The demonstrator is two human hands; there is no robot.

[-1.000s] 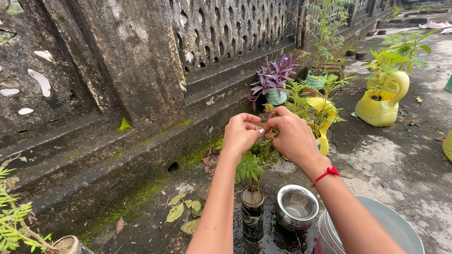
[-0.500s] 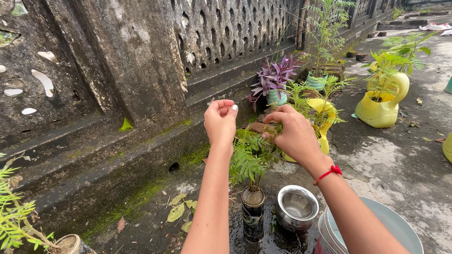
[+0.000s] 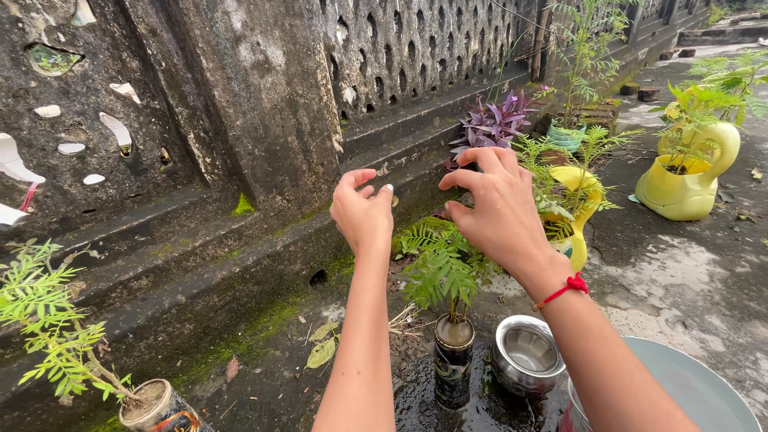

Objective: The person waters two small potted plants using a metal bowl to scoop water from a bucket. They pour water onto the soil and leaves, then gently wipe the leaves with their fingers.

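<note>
1. The left hand (image 3: 364,214) hung above a small feathery-leaved plant (image 3: 438,268), its fingers curled in loosely and the thumb raised; whether anything sat pinched between them could not be told from this angle.
2. The right hand (image 3: 492,210) hovered just beside it over the same plant, fingers spread and bent, holding nothing that showed. A red thread bracelet (image 3: 562,290) circled its wrist.
3. The plant stood upright in a dark can (image 3: 453,364) on wet ground, below and between the two hands.
4. A shiny steel cup (image 3: 526,360) sat just right of the can, near the rim of a grey basin (image 3: 704,392).
5. Behind the hands rose a mossy stone wall (image 3: 240,120), with a purple-leaved plant (image 3: 494,124) and yellow pots (image 3: 688,180) further along.
</note>
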